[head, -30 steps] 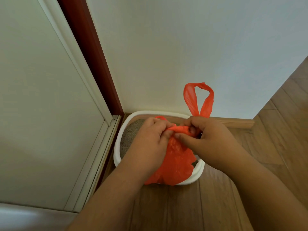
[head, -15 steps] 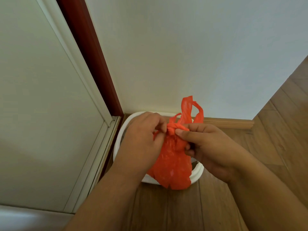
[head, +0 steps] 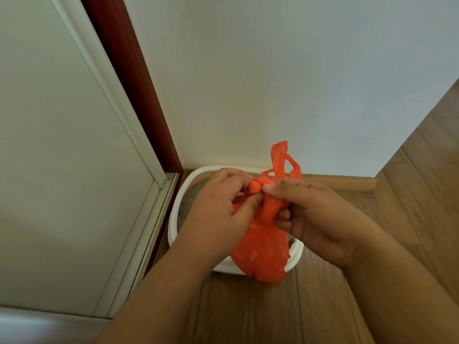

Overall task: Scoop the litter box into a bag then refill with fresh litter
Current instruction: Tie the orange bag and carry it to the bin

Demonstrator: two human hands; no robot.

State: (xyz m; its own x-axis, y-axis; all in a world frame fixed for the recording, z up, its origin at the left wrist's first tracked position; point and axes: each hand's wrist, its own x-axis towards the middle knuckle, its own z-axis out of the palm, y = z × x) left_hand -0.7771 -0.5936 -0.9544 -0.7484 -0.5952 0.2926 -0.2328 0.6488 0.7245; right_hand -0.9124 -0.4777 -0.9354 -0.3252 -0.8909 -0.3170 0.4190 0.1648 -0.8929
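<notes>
An orange plastic bag (head: pixel 263 254) hangs bulging over the white litter box (head: pixel 175 212), which stands in the corner on the wood floor. Grey litter (head: pixel 191 197) shows at the box's left side; the rest is hidden behind my hands and the bag. My left hand (head: pixel 218 214) pinches the twisted knot at the bag's neck from the left. My right hand (head: pixel 315 214) grips the neck from the right, thumb and forefinger on the knot. The bag's two handle loops (head: pixel 280 160) stick up above the knot.
A white wall (head: pixel 273 83) rises right behind the box, with a wood skirting board (head: pixel 342 182) at its foot. A pale sliding door (head: pixel 62 145) and dark red frame (head: pixel 134 83) close off the left. Wood floor (head: pixel 422 194) extends right and toward me.
The bag's mouth has been gathered and twisted into a tight knot. The handle loops dropped lower and bunched together. Both hands drew closer at the neck, and the bag hangs lower over the box's front rim.
</notes>
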